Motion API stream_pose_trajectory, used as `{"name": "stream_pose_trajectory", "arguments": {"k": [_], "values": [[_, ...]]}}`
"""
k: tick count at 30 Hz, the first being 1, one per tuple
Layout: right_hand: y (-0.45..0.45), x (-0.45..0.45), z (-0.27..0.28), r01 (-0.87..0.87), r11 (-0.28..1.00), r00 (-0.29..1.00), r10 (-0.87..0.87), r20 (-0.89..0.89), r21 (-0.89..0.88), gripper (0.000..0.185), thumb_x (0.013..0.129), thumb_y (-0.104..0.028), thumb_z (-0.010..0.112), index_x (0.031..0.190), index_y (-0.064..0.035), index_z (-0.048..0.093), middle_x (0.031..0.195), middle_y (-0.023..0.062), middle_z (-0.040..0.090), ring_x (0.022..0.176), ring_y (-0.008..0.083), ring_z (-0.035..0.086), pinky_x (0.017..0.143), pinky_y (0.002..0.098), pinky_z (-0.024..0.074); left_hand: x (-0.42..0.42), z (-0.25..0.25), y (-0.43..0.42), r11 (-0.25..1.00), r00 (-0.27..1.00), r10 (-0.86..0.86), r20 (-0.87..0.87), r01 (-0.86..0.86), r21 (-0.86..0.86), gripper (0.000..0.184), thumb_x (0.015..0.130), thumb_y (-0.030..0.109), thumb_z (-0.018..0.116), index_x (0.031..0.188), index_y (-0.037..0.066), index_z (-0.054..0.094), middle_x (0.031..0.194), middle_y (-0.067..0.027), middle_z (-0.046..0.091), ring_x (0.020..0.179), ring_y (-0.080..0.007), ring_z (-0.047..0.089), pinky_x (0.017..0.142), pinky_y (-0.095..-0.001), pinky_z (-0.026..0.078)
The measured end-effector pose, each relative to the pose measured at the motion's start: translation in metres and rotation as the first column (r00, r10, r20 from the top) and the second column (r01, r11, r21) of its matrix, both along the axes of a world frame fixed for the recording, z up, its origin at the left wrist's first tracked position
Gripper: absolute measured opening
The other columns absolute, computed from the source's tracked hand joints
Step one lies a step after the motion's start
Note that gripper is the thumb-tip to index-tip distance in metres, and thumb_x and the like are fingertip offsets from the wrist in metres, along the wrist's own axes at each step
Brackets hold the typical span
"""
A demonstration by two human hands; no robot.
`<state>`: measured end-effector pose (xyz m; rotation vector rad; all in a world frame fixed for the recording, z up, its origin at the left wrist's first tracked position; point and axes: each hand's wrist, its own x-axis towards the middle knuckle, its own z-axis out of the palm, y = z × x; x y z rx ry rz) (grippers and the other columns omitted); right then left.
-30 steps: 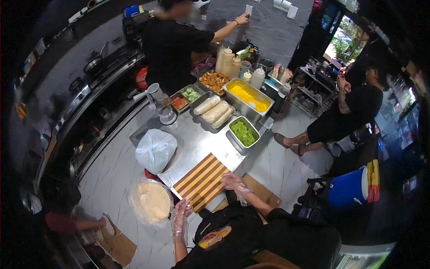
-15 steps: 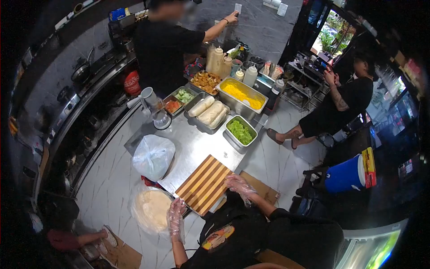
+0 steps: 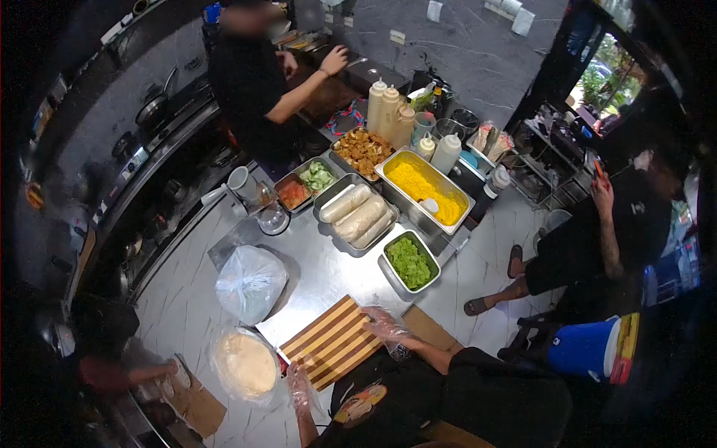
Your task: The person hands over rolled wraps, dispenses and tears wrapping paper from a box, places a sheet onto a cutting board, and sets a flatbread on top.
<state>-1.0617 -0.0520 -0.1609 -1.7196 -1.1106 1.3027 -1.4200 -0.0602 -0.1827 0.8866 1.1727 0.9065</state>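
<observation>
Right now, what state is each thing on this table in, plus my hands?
Cutting board: flat at the table's near edge
Left hand: gloved, at board's corner
Right hand: gloved, at board's right side
Lettuce pan: uncovered, filled
Yellow food pan: uncovered
Wrapped rolls: lying in tray
Plastic bag: gathered at top
Squeeze bottles: upright

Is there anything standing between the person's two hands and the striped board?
Nothing visible except the clear gloves: the left hand is at the left edge of the striped board, the right hand at its right edge.
</observation>
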Motion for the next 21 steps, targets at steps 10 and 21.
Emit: {"name": "stream_pose_trajectory", "arguments": {"k": [10,21], "values": [[0.001,0.003,-0.015,-0.129,0.991,0.992,0.129,0.014,-0.021,0.056,0.084,-0.027,0.071,0.131,-0.006,0.048,0.127,0.0153,0.055,0.118,0.0264,0.052,0.098,0.0357,0.0429,0.02,0.016,-0.016,0.98,0.952,0.139,0.272,-0.172,0.102,0.055,0.093,0.027,0.061,0.136,0.005,0.036,0.118,-0.0047,0.052,0.107,-0.0142,0.051,0.095,-0.0313,0.04],[-0.026,-0.044,-0.069,0.408,0.86,0.826,-0.204,-0.525,0.307,0.047,0.086,-0.023,0.07,0.125,-0.006,0.051,0.124,0.0105,0.053,0.114,0.0198,0.051,0.095,0.0342,0.0467,-0.025,0.005,0.0,0.992,0.999,-0.033,0.019,0.035,-0.118,0.05,0.091,0.022,0.064,0.132,0.007,0.041,0.096,-0.0018,0.055,0.08,-0.0103,0.054,0.061,-0.0239,0.045]]}}
